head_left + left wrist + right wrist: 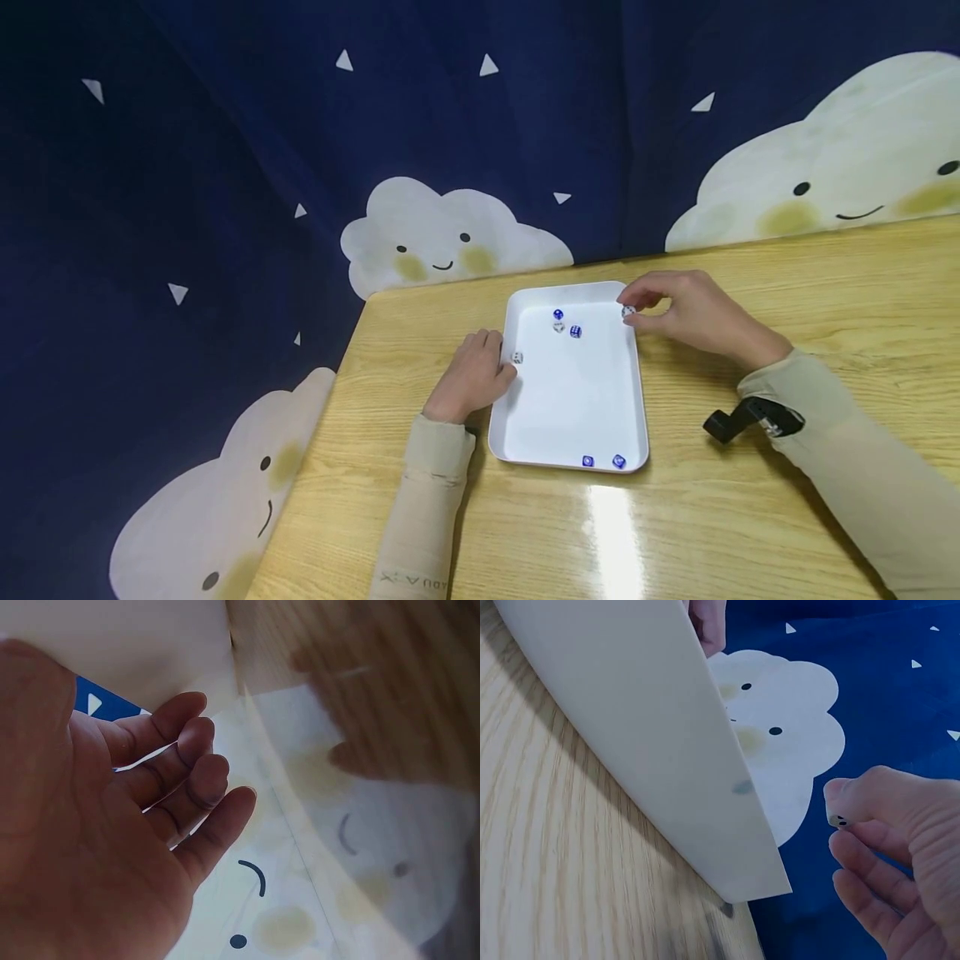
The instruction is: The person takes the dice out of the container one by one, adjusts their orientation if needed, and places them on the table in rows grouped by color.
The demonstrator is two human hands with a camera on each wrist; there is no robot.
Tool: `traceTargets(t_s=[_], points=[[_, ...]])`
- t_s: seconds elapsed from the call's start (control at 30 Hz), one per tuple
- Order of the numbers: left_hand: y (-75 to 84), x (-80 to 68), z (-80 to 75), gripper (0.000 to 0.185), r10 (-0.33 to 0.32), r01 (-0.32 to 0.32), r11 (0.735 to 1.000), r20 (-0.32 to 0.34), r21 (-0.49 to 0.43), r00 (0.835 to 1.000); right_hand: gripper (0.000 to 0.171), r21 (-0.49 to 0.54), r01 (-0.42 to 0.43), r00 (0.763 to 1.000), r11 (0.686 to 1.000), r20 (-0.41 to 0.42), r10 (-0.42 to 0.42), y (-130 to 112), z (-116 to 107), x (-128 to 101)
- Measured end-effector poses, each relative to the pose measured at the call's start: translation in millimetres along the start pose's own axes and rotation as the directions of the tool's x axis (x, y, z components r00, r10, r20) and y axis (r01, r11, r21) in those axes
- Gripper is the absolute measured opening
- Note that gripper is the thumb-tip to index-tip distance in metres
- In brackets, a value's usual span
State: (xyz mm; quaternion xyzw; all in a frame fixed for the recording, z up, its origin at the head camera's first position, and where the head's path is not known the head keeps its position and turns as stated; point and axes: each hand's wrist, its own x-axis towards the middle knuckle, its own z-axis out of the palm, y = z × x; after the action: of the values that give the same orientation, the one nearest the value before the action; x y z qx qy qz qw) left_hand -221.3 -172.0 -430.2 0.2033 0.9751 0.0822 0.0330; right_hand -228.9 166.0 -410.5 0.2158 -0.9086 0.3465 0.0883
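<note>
A shallow white tray (573, 392) lies on the wooden table with several dice in it. My left hand (471, 379) is at the tray's left side, thumb over the rim, loosely bent fingers (202, 784) outside the wall. Just beside that thumb is a white die (517, 357). Over the tray's right rim, near the far corner, my right hand (693, 315) pinches another white die (628, 312) between thumb and fingers; the right wrist view shows part of this die (838, 821) at the fingertips.
Toward the tray's far end, a white die (558, 327) sits close to a blue die (558, 314) and another blue die (576, 332). Two blue dice (588, 461) (618, 461) lie along the near wall. Behind the table (787, 292) hangs a dark blue curtain (525, 125) with clouds.
</note>
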Motion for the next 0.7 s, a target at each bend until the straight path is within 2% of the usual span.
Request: traceTargets(t_s=[0.3,0.47,0.7], points=[[-2.1,-0.6,1.1,0.031,-0.011,0.011,1.0,0.01,-0.005,1.0,0.026,-0.002,-0.063,0.998,0.998,0.022,0.063,6.2,-7.2,-2.2],[-3.8,-5.4,-2.2,0.03,-0.015,0.015,1.0,0.005,-0.003,1.0,0.022,0.013,-0.028,0.999,1.0,-0.024,0.028,14.5,-4.5,0.8],[-1.2,-1.0,-0.3,0.026,0.033,-0.033,0.999,-0.015,-0.002,0.999,0.021,-0.011,-0.069,0.997,0.998,-0.036,0.069,24.2,-12.9,-4.6]])
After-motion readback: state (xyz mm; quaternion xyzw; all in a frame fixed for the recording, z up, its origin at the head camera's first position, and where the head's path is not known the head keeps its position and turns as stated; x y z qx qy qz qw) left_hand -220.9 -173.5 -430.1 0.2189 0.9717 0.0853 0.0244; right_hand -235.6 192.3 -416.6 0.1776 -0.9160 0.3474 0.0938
